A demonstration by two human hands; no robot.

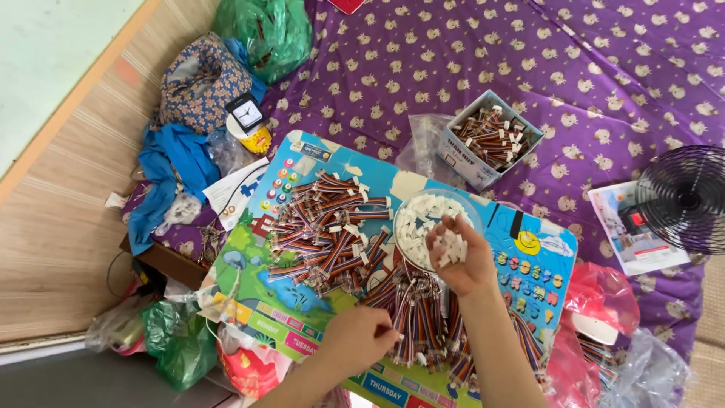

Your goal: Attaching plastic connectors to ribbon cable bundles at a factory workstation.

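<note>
My right hand (458,254) is cupped palm up over a colourful children's board (317,159), holding a heap of small white plastic connectors. Just behind it sits a clear bowl (423,215) full of the same white connectors. My left hand (357,338) rests near the board's front edge, fingers pinched on the end of a rainbow ribbon cable from the pile (423,317) beside it. A larger heap of rainbow ribbon cables (325,230) covers the board's middle.
A small cardboard box (489,140) of cables stands on the purple patterned sheet (604,68). A black fan (683,198) lies right. A small clock (246,115), blue cloth (172,170), green bags (268,30) and red bags (600,295) surround the board.
</note>
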